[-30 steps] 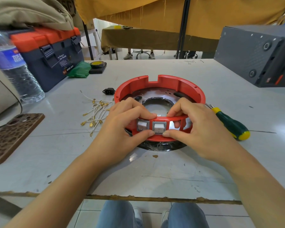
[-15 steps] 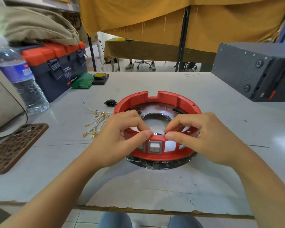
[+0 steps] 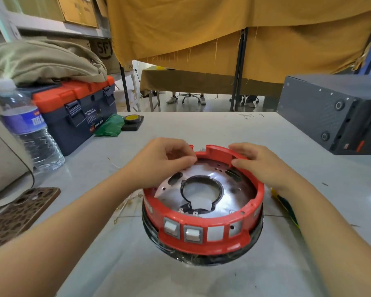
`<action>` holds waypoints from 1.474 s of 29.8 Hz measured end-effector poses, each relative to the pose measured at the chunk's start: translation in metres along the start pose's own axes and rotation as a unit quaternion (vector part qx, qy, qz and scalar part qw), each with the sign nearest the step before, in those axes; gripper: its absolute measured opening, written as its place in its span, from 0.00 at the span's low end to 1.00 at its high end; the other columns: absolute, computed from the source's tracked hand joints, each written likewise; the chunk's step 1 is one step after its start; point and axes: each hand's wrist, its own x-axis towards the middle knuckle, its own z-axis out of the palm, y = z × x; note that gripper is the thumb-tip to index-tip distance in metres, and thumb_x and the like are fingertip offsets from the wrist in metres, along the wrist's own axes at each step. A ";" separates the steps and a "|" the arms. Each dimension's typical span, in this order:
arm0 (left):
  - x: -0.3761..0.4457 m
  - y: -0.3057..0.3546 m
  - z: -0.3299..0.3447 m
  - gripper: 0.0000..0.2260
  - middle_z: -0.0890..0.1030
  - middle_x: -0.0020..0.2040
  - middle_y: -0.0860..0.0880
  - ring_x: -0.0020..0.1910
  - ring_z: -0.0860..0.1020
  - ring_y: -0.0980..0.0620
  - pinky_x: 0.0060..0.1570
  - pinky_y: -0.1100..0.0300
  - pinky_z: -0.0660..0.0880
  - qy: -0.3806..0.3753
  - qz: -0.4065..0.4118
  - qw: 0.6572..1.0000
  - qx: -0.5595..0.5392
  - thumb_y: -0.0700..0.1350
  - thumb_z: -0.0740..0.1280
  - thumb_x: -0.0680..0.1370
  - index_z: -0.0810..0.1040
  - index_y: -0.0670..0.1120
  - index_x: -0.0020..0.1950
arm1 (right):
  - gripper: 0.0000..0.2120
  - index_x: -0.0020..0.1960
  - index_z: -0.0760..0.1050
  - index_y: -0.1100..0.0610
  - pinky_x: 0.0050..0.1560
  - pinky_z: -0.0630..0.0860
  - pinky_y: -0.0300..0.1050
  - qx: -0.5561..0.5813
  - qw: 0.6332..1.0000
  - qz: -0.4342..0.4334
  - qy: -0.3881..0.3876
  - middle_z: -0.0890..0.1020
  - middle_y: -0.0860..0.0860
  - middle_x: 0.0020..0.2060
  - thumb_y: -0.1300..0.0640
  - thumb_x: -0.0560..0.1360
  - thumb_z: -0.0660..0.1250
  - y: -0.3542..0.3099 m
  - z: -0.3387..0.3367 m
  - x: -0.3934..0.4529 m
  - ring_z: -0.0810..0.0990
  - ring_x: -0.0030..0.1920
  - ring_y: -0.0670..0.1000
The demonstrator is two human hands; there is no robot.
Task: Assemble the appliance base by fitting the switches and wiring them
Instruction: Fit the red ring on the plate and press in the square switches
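Note:
The red ring-shaped appliance base (image 3: 214, 236) with a shiny metal plate inside sits on the table in front of me. Two white rocker switches (image 3: 181, 229) are seated in its near wall, beside two vacant square openings. My left hand (image 3: 161, 161) grips the far left rim with curled fingers. My right hand (image 3: 259, 163) grips the far right rim, thumb inside the wall. Loose wires with gold terminals (image 3: 124, 205) lie to the left of the base, mostly hidden by my left arm.
A water bottle (image 3: 28, 127), an orange-and-blue toolbox (image 3: 77, 110), green cloth and a tape roll (image 3: 132, 120) stand at the left. A phone (image 3: 22, 213) lies near left. A grey box (image 3: 334, 112) is at right. A screwdriver (image 3: 285, 205) peeks out under my right arm.
Both hands left the switches at the near wall and moved to the far rim. The base now sits closer to me.

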 end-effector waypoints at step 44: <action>0.028 -0.007 -0.006 0.16 0.79 0.49 0.55 0.43 0.78 0.59 0.46 0.70 0.76 0.021 -0.008 0.999 0.028 0.44 0.75 0.70 0.76 0.53 0.55 | 0.05 0.40 0.82 0.53 0.30 0.68 0.24 -0.027 0.990 -0.016 0.141 0.82 0.44 0.36 0.57 0.74 0.69 0.004 0.003 -0.001 0.77 0.32 0.36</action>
